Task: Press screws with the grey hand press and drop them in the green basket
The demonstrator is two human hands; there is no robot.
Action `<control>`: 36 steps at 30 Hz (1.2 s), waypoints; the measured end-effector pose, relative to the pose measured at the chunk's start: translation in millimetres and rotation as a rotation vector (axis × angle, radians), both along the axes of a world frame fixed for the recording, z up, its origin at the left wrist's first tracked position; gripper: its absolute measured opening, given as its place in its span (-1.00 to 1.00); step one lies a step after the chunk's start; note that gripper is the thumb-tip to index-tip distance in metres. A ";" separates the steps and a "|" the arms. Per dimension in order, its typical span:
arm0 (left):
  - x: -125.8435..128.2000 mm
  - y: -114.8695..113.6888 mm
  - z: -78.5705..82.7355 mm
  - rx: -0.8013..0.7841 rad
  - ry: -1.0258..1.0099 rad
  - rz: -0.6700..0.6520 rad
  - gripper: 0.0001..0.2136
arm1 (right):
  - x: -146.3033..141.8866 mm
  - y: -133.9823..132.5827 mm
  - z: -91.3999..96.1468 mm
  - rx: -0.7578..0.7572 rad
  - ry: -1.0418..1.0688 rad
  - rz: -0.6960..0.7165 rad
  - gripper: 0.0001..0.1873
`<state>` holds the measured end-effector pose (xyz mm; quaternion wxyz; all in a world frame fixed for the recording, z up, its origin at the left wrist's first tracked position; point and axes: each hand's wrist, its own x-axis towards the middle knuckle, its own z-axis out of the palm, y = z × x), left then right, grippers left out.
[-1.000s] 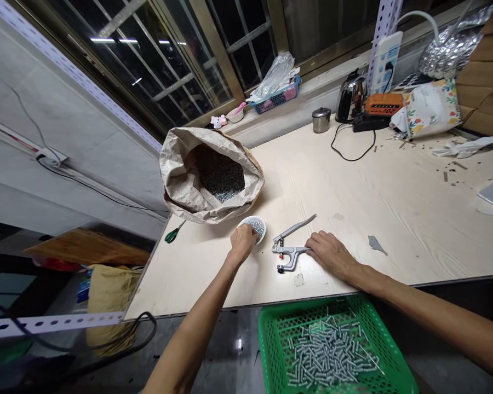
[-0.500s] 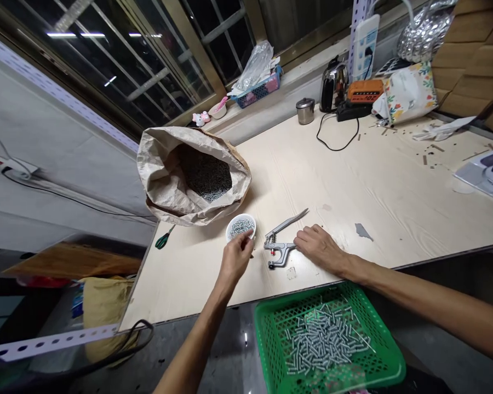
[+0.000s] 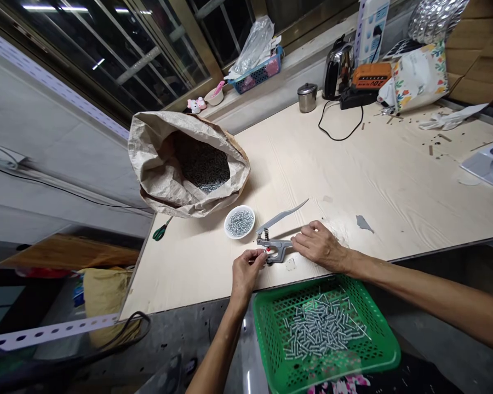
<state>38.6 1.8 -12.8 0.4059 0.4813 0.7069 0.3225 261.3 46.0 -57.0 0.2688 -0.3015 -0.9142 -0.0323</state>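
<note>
Grey snap-fastener pliers (image 3: pixel 276 244) with a spring and a red-tipped jaw lie on the table, their handles spread apart. My right hand (image 3: pixel 321 247) is closed round the lower handle. Thumb and forefinger of my left hand (image 3: pixel 245 271) are pinched together at the plier jaws; whatever is between them is too small to make out. Just behind the jaws stands a white bowl (image 3: pixel 240 222) of small metal pieces. Below the table edge, a green basket (image 3: pixel 267 350) holds a heap of silvery screw-like parts.
A large paper sack (image 3: pixel 156 186) of dark metal pieces sits open at the back left. Green-handled scissors (image 3: pixel 160 232) lie near the left edge. A grey scrap (image 3: pixel 363 223) rests to the right. Farther back are a lidded metal cup (image 3: pixel 307 98) and a kettle (image 3: pixel 336 68).
My left hand has come away from the white bowl, toward me and right, to the plier jaws. My right hand still holds the handle. The view has shifted slightly.
</note>
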 end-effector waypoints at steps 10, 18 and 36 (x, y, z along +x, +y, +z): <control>1.2 3.5 -6.9 -0.032 0.083 -0.026 -0.63 | 1.3 1.2 8.3 -0.029 0.013 -0.007 -0.67; -6.6 19.0 0.8 -0.286 -0.009 -0.201 -0.64 | -5.0 5.6 0.1 0.018 -0.062 -0.025 -0.65; 1.0 24.5 15.8 -0.454 0.002 -0.184 -0.68 | 11.9 37.4 24.5 -0.415 -0.100 -0.054 -0.18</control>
